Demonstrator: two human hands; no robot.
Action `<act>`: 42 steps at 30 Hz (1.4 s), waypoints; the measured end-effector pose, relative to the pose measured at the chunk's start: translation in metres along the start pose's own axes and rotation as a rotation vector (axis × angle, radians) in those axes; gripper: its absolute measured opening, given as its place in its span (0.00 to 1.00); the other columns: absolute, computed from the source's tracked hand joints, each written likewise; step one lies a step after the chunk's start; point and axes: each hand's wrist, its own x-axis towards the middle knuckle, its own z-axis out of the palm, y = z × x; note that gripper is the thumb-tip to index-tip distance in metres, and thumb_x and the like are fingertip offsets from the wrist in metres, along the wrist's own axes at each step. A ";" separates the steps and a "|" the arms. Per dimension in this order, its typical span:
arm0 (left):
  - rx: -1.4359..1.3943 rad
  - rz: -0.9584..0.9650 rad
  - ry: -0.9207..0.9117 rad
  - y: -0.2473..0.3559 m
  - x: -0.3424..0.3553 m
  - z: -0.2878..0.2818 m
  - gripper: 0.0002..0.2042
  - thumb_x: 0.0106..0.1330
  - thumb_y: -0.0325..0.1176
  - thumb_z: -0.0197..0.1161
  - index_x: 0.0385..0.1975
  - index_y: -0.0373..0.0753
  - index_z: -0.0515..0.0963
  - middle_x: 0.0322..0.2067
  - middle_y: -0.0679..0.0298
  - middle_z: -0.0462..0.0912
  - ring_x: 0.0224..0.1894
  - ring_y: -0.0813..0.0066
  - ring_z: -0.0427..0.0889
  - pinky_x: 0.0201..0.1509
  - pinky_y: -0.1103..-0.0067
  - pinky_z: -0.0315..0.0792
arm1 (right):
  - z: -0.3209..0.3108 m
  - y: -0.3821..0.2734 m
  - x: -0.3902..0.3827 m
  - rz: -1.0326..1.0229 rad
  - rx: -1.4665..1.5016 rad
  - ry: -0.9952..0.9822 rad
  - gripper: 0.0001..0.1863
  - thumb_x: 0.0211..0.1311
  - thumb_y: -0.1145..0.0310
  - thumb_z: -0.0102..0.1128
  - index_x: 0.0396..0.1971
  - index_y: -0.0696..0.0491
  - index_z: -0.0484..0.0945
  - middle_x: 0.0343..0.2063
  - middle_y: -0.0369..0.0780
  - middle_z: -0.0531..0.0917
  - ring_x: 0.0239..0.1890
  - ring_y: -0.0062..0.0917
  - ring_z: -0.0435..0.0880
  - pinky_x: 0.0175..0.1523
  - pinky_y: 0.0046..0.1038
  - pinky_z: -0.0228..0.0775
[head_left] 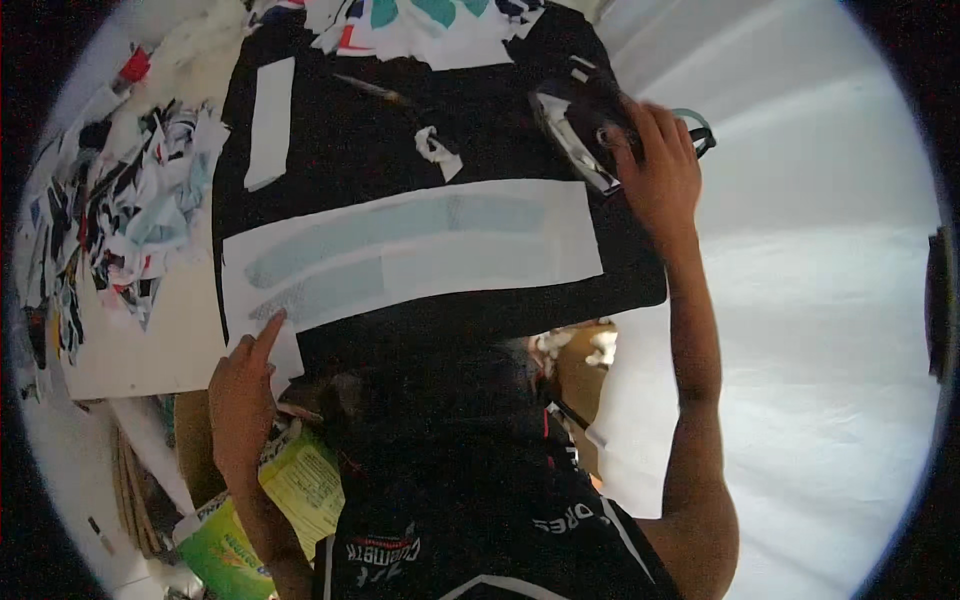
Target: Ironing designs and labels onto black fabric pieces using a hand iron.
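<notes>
My right hand (662, 170) grips a dark iron (570, 130) with a shiny metal rim, at the upper right of a black pad (350, 160). A long white sheet (570, 230) with two pale blue-grey curved strips (410, 220) lies across the pad. My left hand (243, 390) is at its lower left, index finger stretched onto the paper and the other fingers loosely bent, beside a smaller white piece (290, 355). A narrow white strip (270, 120), a slender pointed tool (370, 88) and a crumpled white scrap (437, 150) also lie on the pad.
Scraps are heaped at the left (150, 200) on a pale table (130, 365). More cut pieces (430, 30) are at the pad's far edge. A white surface (820, 300) fills the right. Below the table are cardboard and a green-yellow package (230, 540).
</notes>
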 end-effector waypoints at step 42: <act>-0.291 0.307 0.464 0.032 0.047 0.109 0.10 0.65 0.41 0.61 0.39 0.43 0.80 0.29 0.60 0.80 0.27 0.57 0.81 0.30 0.68 0.74 | -0.024 -0.098 0.016 -0.160 0.466 -0.907 0.24 0.63 0.47 0.59 0.43 0.54 0.77 0.24 0.48 0.81 0.27 0.42 0.82 0.34 0.38 0.71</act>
